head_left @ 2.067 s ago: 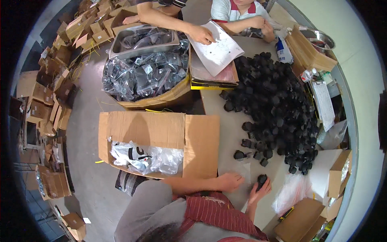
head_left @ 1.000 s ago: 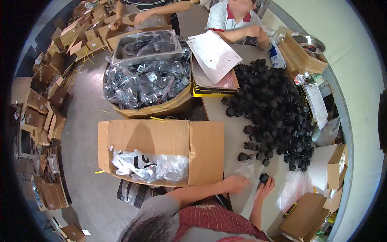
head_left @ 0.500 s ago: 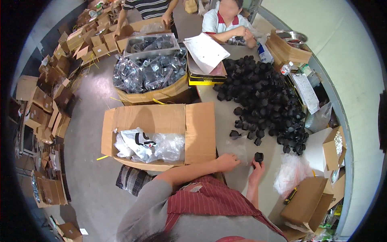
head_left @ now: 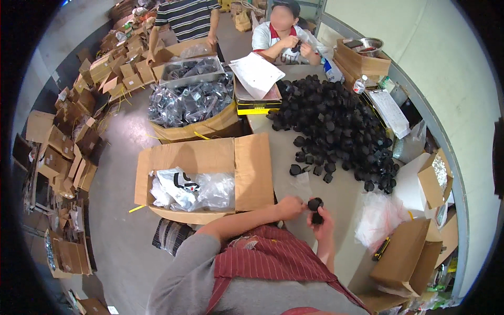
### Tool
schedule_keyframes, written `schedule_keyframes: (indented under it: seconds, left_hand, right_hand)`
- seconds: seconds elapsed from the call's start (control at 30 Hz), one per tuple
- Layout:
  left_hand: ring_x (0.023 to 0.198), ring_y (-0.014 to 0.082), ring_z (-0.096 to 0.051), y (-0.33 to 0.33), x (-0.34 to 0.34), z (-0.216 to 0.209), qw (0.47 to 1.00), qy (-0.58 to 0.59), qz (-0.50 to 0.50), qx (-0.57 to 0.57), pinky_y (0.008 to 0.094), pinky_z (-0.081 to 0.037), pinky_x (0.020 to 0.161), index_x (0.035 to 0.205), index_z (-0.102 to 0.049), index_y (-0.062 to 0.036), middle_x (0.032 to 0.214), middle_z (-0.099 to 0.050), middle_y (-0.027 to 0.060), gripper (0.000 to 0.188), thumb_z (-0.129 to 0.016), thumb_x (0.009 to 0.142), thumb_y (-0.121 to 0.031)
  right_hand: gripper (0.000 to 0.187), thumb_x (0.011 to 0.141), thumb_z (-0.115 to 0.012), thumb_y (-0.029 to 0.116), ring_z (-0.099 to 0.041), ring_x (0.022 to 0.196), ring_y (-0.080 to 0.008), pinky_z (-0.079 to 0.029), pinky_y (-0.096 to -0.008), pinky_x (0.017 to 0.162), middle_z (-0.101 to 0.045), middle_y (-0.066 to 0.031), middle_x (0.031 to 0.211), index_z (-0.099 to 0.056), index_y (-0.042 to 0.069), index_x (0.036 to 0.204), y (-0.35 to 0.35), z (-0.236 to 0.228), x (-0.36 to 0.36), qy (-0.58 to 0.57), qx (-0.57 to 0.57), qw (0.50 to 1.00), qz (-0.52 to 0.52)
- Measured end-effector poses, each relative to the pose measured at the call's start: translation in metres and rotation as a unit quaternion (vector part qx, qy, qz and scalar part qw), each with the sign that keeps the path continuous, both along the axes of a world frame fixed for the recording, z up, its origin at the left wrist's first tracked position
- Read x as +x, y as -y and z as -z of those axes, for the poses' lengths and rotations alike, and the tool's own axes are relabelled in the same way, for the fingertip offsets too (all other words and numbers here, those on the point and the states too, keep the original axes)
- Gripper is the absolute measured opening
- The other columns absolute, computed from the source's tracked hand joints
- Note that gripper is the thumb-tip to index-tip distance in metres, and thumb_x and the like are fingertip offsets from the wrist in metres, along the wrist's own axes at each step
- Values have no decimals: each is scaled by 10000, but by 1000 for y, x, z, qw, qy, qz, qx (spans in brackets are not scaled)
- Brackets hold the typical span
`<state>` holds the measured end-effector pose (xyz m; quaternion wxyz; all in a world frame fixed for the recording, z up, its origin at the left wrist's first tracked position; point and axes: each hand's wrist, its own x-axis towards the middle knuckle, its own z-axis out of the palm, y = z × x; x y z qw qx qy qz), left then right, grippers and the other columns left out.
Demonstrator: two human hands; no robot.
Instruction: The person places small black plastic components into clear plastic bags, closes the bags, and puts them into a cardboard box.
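Vs half a second ago: black part (head_left: 315, 205) now drawn in beside my left grip (head_left: 290, 208). My right grip (head_left: 322, 227) grasps it, nearside of the black pile (head_left: 336, 123); left fingers curled, can't tell on what. Tabletop (head_left: 344, 218) edge runs by the open carton (head_left: 189, 158), left of pile; moving room nearside of pile, up to clear plastic (head_left: 377, 220).

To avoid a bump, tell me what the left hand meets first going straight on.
Most likely the black part held in the right hand; whether the left hand touches it is unclear.
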<state>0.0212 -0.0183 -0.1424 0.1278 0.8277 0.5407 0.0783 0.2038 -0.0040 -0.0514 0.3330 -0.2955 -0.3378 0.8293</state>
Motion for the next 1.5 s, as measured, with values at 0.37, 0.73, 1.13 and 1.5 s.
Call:
schedule_keyframes:
  seconds: [0.37, 0.73, 1.13, 1.5]
  left_hand:
    - [751, 390, -643, 19, 12, -14, 973, 214, -70, 46, 512, -492, 654, 939, -603, -56, 750, -640, 168, 182, -596, 854, -217]
    - [702, 413, -635, 16, 12, -17, 970, 211, -114, 45, 520, -493, 640, 936, -603, -37, 758, -651, 189, 174, -582, 843, -183]
    - [737, 393, -645, 20, 12, -24, 976, 197, -74, 48, 500, -509, 649, 1011, -591, -21, 815, -652, 183, 248, -606, 800, -151]
    - [875, 373, -659, 32, 17, -37, 989, 146, -7, -17, 464, -532, 762, 1104, -593, -35, 957, -670, 182, 296, -603, 843, -175]
  right_hand:
    - [326, 957, -601, 327, -548, 558, -149, -383, -274, 471, -630, -47, 880, -605, 44, 1119, 18, 21, 18, 96, -42, 993, 60]
    - [483, 827, -710, 78, -549, 701, -104, -437, -248, 601, -612, -31, 940, -555, 28, 1282, 10, 52, 11, 346, 243, 906, -5]
    - [534, 810, -727, 118, -627, 807, -177, -509, -325, 695, -654, -122, 1044, -553, 26, 1306, 5, 98, 27, 419, 420, 803, 53]
    - [573, 867, -710, 230, -623, 1073, -306, -504, -394, 884, -632, -180, 1189, -507, 59, 1375, 36, 66, 18, 516, 301, 802, -2]
